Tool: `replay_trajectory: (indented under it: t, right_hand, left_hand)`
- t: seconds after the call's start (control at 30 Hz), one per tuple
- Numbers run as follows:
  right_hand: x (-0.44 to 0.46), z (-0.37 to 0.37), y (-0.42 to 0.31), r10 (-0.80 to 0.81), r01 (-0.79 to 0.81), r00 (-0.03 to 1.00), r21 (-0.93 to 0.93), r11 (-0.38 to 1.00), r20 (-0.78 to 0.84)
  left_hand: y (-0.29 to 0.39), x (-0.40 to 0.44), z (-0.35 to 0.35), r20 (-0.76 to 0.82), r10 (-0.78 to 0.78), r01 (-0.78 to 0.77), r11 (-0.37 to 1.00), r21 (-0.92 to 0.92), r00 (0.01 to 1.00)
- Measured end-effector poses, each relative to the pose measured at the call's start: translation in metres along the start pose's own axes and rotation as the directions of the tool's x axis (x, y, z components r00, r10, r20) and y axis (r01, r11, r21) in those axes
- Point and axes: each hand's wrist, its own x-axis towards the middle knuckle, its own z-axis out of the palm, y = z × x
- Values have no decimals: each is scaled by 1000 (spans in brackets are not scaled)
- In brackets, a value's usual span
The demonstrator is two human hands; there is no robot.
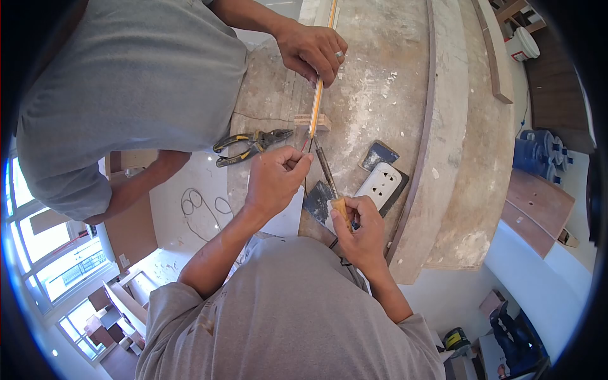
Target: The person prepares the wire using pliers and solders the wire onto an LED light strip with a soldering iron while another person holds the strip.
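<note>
Soldering iron (327,172), one in number, slants over the worktable (361,82), its wooden handle low and its metal shaft running up to the near end of one long light strip (318,101). Whether its tip touches the strip cannot be told.

The right hand (362,229) is closed around the iron's handle. The left hand (277,179) has thumb and forefinger pinched together at thin wires by the strip's end, its other fingers curled. A co-worker's hand (310,52), wearing one ring, grips the strip farther up with bent fingers; that person's other hand is out of sight.

Three kinds of container stand beyond the table: one white bucket (523,44), several blue water jugs (543,151) that overlap too much to count, and one dark tub (456,340) with a yellow-green label. What they hold cannot be made out.

On the worktable, one small wooden block (322,122) lies under the strip near its end. One pair of pliers (253,145) with black and yellow handles lies left of it. One white power strip (382,182) sits to the right of the iron, and one dark flat block (379,156) lies just above that.
</note>
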Motion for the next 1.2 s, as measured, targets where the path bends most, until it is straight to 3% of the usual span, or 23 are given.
replay_trajectory:
  t: [0.73, 1.2]
  right_hand:
    - [-3, 4, 3, 2, -1, 1000, 32, 999, -29]
    - [-1, 3, 0, -5, 5, 1000, 24, 1000, -10]
  left_hand:
    - [7, 2, -5, 44, -44, 40, 996, 82, 998]
    - [6, 1, -2, 21, -9, 8, 999, 34, 1000]
